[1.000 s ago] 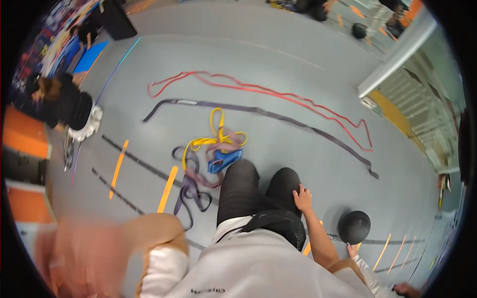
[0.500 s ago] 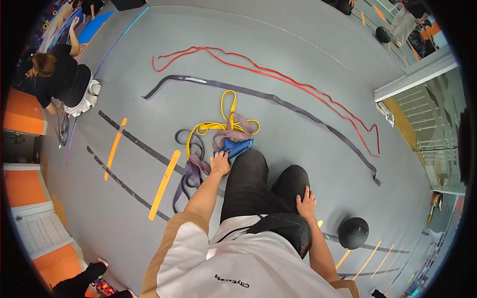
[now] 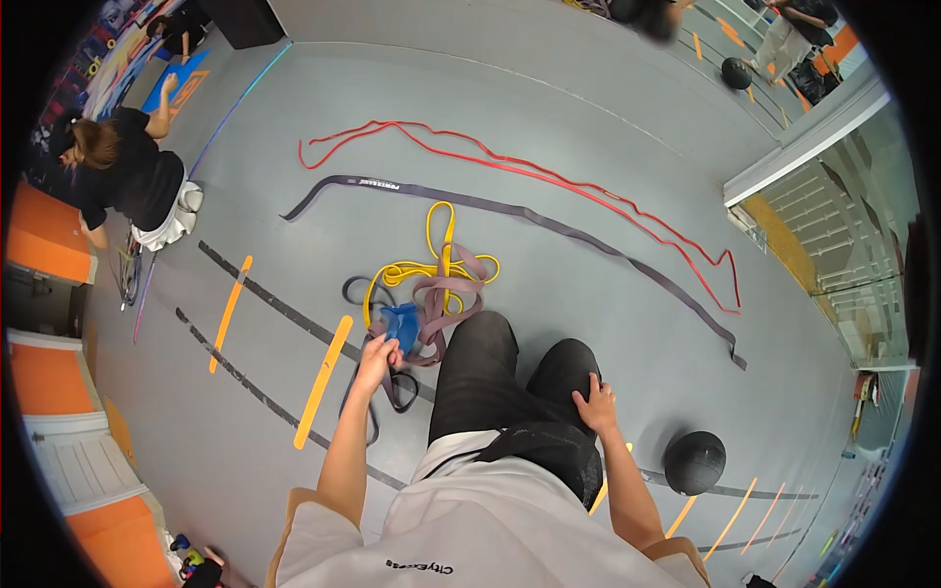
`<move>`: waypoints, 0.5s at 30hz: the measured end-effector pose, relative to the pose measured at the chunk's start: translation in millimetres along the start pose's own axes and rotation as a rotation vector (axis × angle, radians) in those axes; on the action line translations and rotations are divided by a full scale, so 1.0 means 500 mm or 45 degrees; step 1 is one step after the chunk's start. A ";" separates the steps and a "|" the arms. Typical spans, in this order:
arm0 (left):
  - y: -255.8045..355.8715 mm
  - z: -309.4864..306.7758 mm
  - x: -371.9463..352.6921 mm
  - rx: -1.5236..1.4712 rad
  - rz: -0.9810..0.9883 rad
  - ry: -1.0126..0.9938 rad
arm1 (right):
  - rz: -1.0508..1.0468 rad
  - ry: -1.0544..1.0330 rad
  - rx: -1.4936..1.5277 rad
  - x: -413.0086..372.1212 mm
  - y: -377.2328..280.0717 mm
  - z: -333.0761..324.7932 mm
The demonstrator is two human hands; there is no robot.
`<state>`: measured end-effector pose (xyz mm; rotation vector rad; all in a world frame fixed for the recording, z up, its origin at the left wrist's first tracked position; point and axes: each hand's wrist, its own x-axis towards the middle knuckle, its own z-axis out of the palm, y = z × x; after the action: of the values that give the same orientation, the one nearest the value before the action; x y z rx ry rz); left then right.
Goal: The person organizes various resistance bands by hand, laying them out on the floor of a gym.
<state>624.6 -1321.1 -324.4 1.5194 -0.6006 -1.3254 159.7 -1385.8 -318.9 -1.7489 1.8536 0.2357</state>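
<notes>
Pinched in my left hand (image 3: 378,359) is the near end of a blue band (image 3: 401,328), beside a tangle on the grey floor. That tangle holds a yellow band (image 3: 432,267), a mauve band (image 3: 477,285) and dark loops (image 3: 404,391). My right hand (image 3: 597,404) rests on my right knee with its fingers apart and nothing in it. Beyond the tangle a long dark grey band (image 3: 470,202) lies stretched out, with a long red band (image 3: 549,176) farther away, roughly parallel to it.
A black ball (image 3: 695,463) sits on the floor at the right. Orange strips (image 3: 323,382) and black lines mark the floor. A person in a black top (image 3: 134,167) crouches at the far left. A glass panel (image 3: 843,216) stands at the right.
My left hand has moved left with the blue band, away from my left knee and off the mauve band. My right hand stays on the knee. The view has shifted slightly.
</notes>
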 end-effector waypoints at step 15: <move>0.466 0.236 -0.136 0.619 0.472 -0.923 | -1.672 -0.178 0.825 -0.065 -0.476 -0.296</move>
<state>549.8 -1394.3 -75.8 1.1620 -1.6771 -1.4798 345.4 -1462.0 -120.4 -1.9570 0.3137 -0.6516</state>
